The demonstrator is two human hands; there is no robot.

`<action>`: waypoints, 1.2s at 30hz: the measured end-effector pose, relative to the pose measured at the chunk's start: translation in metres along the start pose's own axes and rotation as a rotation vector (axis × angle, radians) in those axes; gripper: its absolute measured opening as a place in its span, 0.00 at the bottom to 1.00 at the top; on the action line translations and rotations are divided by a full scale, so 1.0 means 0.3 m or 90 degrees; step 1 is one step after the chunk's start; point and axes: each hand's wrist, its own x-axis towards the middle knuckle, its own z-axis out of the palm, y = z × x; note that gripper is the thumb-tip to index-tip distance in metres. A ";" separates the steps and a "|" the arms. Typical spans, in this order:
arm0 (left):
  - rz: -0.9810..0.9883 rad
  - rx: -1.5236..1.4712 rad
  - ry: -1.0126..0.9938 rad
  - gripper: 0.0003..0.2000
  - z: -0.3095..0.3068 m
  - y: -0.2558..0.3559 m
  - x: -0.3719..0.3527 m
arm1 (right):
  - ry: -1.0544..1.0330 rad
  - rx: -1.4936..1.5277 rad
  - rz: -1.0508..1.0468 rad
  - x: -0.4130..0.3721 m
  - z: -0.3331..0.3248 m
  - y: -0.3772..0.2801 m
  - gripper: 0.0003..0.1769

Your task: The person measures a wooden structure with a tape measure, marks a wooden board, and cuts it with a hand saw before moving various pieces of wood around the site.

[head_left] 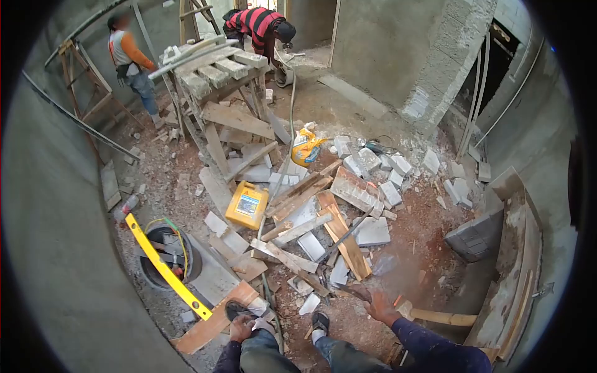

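My right hand point(380, 308) reaches out over the rubble at the lower right, its fingers closed round the end of a dark, flat tool point(353, 290) that points left. Near my left knee, my left hand point(242, 327) hangs above my sandalled foot; its fingers are bent, and whatever may be in them is too small to make out. A yellow spirit level point(163, 266) leans across a black bucket point(193, 258) to the left. Wooden boards point(343, 235) and broken pale blocks point(311, 246) lie ahead of my feet.
A yellow jerrycan point(247, 205) and a yellow bag point(306, 148) stand among debris. Beyond is a wooden trestle point(221, 93). One person point(132, 62) stands at the back left; another point(258, 28) bends over a bucket. A hose point(292, 118) crosses the floor.
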 end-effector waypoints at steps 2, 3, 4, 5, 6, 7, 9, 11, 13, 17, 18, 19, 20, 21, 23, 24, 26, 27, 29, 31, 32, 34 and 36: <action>-0.241 -0.134 0.080 0.15 -0.034 0.011 -0.109 | -0.033 0.010 0.061 -0.016 0.004 0.029 0.36; -0.240 -0.126 0.086 0.15 -0.041 -0.010 -0.163 | -0.032 0.018 0.056 -0.033 -0.008 0.032 0.36; -0.261 -0.150 0.133 0.15 -0.055 -0.026 -0.217 | -0.035 -0.012 0.015 -0.050 -0.032 0.026 0.35; -0.281 -0.174 0.183 0.14 -0.058 -0.046 -0.264 | -0.035 -0.043 -0.027 -0.057 -0.050 0.025 0.34; -0.277 -0.171 0.193 0.14 -0.045 -0.060 -0.317 | -0.030 -0.039 -0.036 -0.064 -0.049 0.039 0.34; -0.319 -0.166 0.249 0.13 -0.033 -0.065 -0.370 | -0.052 -0.034 0.044 -0.069 -0.027 0.063 0.35; -0.358 -0.159 0.318 0.13 -0.036 -0.043 -0.441 | -0.071 -0.024 0.113 -0.074 -0.018 0.090 0.36; -0.224 -0.303 0.404 0.12 -0.053 0.083 -0.524 | -0.111 -0.041 0.087 -0.076 -0.035 0.105 0.37; -0.278 -0.231 0.384 0.11 -0.076 0.180 -0.542 | -0.085 -0.029 0.106 -0.101 -0.122 0.036 0.35; -0.385 -0.275 0.297 0.23 -0.042 0.231 -0.555 | -0.045 -0.025 0.107 -0.099 -0.144 -0.006 0.28; -0.328 -0.207 0.433 0.14 -0.051 0.378 -0.537 | -0.043 -0.026 0.105 -0.095 -0.134 -0.015 0.28; -0.267 -0.137 0.567 0.06 -0.057 0.494 -0.512 | -0.008 -0.004 0.037 -0.089 -0.122 -0.030 0.28; -0.194 -0.125 0.578 0.04 -0.055 0.539 -0.481 | 0.028 0.018 -0.031 -0.089 -0.115 -0.055 0.27; -0.122 -0.103 0.561 0.04 -0.034 0.562 -0.448 | 0.031 0.016 -0.035 -0.106 -0.150 -0.108 0.27; -0.077 -0.195 0.424 0.07 -0.048 0.720 -0.408 | -0.011 0.010 -0.098 -0.143 -0.256 -0.219 0.25; -0.102 -0.306 0.297 0.09 -0.074 0.858 -0.399 | 0.054 -0.015 -0.198 -0.107 -0.180 -0.199 0.25; -0.290 -0.648 0.027 0.27 -0.028 0.967 -0.348 | 0.075 -0.023 -0.248 -0.120 -0.207 -0.266 0.24; -0.336 -0.760 -0.078 0.37 -0.004 1.012 -0.330 | 0.091 -0.026 -0.292 -0.135 -0.221 -0.312 0.23; -0.373 -0.861 -0.188 0.47 0.001 1.092 -0.309 | 0.111 -0.018 -0.325 -0.170 -0.251 -0.381 0.21; -0.458 -1.038 -0.241 0.59 -0.019 1.154 -0.312 | 0.036 -0.070 -0.398 -0.160 -0.195 -0.395 0.20; -0.442 -1.051 -0.220 0.60 -0.012 1.144 -0.312 | 0.015 -0.085 -0.385 -0.245 -0.300 -0.462 0.21; -0.376 -1.111 -0.316 0.59 -0.048 1.089 -0.362 | 0.003 -0.076 -0.478 -0.242 -0.250 -0.455 0.22; -0.355 -1.212 -0.419 0.45 -0.107 1.078 -0.389 | 0.064 -0.155 -0.604 -0.268 -0.183 -0.423 0.23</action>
